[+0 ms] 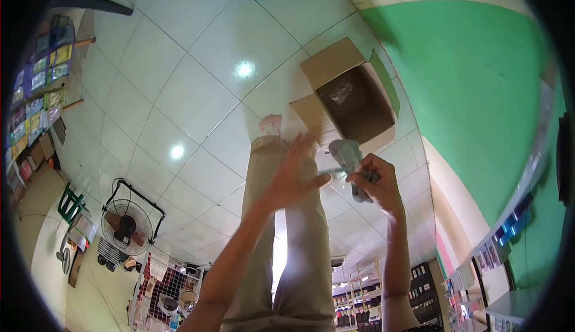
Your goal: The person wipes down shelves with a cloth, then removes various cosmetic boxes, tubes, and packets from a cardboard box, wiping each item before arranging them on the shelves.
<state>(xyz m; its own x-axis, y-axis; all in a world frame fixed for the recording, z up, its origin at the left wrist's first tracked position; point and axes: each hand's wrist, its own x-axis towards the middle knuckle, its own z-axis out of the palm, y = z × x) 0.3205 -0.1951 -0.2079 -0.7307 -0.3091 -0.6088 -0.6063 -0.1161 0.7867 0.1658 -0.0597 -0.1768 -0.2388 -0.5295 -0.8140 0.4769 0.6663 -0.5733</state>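
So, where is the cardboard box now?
In the head view, the open box lies on the tiled floor beside the green wall, just beyond the right hand.

Head camera looks steeply down, close above hands.

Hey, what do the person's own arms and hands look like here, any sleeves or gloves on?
Both forearms are bare, with no sleeves in view. The left hand and right hand wear no gloves, and no rings or watch can be made out. Beige trousers show beneath them.
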